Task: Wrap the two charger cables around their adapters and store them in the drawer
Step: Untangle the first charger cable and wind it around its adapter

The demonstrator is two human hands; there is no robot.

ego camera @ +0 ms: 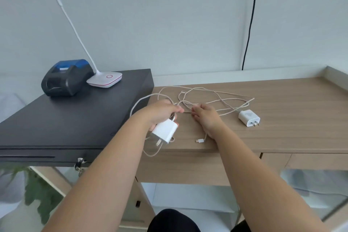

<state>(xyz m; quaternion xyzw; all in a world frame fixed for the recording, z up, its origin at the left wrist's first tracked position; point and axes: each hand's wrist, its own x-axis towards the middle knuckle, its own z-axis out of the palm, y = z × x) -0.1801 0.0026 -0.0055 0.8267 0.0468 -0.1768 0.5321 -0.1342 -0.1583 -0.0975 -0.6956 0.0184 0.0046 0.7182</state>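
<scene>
Behind cables point(205, 100), printer point(66, 78), lamp point(104, 79)

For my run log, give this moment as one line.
left hand: grips white adapter | right hand: on tangled cables | second white adapter: on wooden desk

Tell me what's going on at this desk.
A person is sorting out two tangled white charger cables on the wooden desk. The left hand grips one white plug adapter; the right hand rests on the cables. The second white adapter lies on the desk, unwrapped. Nothing is stored yet.
</scene>
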